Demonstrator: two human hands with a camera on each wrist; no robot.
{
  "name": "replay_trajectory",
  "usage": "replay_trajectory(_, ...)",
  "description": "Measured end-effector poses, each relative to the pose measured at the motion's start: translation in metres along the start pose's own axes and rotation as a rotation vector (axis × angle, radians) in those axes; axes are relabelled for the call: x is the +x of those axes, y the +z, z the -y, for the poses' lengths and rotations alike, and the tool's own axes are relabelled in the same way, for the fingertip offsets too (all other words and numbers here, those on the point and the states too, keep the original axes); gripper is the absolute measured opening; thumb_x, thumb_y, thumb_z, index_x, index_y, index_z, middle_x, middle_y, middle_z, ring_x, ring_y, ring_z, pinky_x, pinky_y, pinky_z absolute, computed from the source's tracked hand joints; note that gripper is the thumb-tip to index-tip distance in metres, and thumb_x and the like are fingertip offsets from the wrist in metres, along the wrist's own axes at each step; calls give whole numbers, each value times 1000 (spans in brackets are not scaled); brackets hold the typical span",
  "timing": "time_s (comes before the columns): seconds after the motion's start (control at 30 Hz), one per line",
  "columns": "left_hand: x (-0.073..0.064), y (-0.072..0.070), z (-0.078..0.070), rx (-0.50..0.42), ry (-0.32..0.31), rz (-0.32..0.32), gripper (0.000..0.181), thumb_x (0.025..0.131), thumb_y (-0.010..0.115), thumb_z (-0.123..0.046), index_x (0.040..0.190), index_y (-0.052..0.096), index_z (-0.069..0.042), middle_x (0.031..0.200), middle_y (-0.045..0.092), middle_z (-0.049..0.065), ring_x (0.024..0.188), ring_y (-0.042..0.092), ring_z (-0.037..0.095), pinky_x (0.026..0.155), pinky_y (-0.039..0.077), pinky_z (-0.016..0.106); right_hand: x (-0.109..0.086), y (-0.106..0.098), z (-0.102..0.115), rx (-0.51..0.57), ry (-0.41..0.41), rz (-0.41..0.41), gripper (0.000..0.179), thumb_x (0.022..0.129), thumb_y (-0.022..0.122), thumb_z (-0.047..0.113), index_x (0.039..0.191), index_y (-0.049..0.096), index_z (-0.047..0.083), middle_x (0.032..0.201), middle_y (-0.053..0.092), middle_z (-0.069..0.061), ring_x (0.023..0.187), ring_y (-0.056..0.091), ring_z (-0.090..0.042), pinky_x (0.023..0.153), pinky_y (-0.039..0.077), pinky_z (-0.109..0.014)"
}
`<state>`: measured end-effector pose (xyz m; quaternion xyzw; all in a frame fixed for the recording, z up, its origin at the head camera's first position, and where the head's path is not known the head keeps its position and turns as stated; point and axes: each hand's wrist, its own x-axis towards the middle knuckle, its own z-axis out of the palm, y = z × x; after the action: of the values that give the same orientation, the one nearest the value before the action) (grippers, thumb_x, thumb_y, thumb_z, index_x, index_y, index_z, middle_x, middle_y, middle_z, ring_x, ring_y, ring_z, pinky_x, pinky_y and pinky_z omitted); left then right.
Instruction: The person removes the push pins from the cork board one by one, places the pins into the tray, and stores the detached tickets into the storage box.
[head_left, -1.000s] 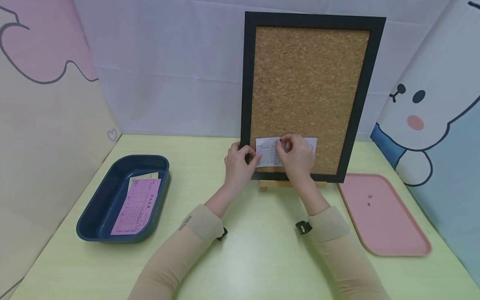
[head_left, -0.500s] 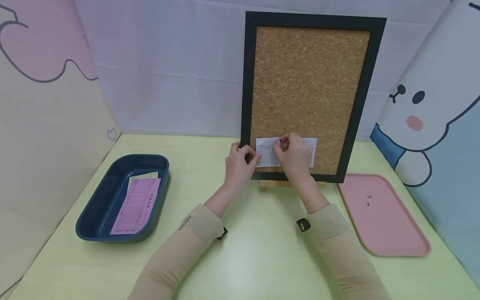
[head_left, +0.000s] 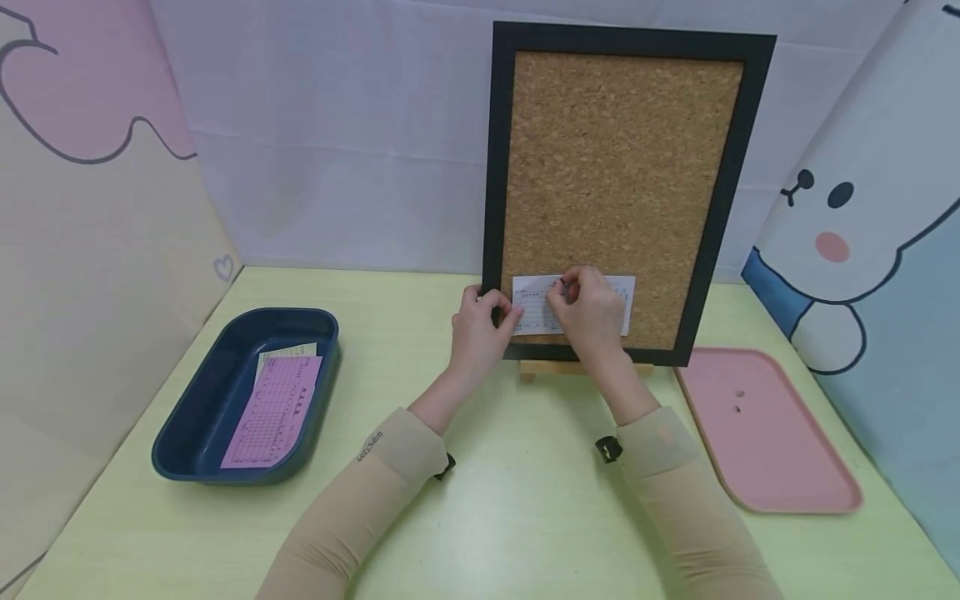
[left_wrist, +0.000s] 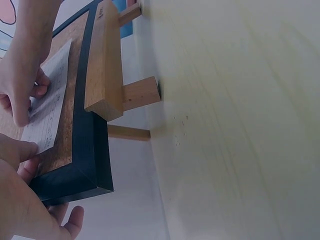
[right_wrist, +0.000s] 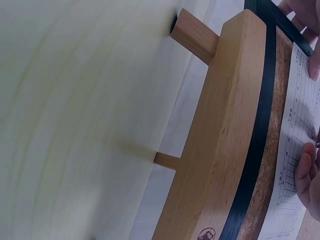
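Observation:
A printed white paper slip [head_left: 534, 310] lies flat against the lower part of a black-framed corkboard [head_left: 622, 158]. At its left edge, my left hand [head_left: 478, 327] pinches the slip between thumb and forefinger; in the left wrist view its other fingers [left_wrist: 75, 220] reach behind the frame's corner. My right hand [head_left: 596, 312] covers the slip's middle and pinches a small dark pin [head_left: 562, 281] against its top edge. Fingers hide most of the pin, so how deep it sits cannot be told. The right wrist view shows the slip [right_wrist: 287, 175] beside my curled right fingers [right_wrist: 303, 175].
A wooden easel [right_wrist: 215, 135] supports the board. On the left, a navy tray [head_left: 180, 417] holds a pink slip [head_left: 273, 412] and a pale yellow one [head_left: 300, 350]. A pink tray [head_left: 795, 467] on the right bears two tiny dark items [head_left: 738, 409].
My right fingertips have shifted very slightly left along the slip's top edge. The left hand and the slip stay in place.

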<state>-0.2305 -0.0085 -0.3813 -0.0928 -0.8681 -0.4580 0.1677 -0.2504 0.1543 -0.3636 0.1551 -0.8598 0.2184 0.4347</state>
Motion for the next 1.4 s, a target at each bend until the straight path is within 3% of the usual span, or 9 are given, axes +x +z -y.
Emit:
replay_trajectory(0.3, 1, 1, 0, 5, 2, -6, 19, 89, 66, -29, 82, 61, -12, 127, 48, 17, 106, 55, 30, 89, 37, 50, 0, -3, 1, 18, 32, 8, 17, 84, 65, 15, 86, 60, -1, 69, 55, -11, 54, 48, -20, 47, 36, -29)
replay_trajectory(0.77, 1, -1, -1, 4, 5, 6, 20, 89, 66, -30, 82, 60, -12, 125, 48, 16, 105, 54, 29, 90, 37, 51, 3, -8, 9, 10, 182, 76, 20, 88, 62, 21, 82, 61, 2, 65, 52, -7, 54, 47, -20, 48, 34, -30)
replay_trajectory(1.4, 0, -1, 0, 8, 2, 13, 20, 89, 66, -30, 82, 60, -12, 125, 48, 16, 98, 58, 31, 91, 38, 52, 1, -5, 6, 50, 153, 45, 16, 85, 61, 16, 80, 61, 0, 65, 53, -9, 53, 48, -20, 48, 36, -30)
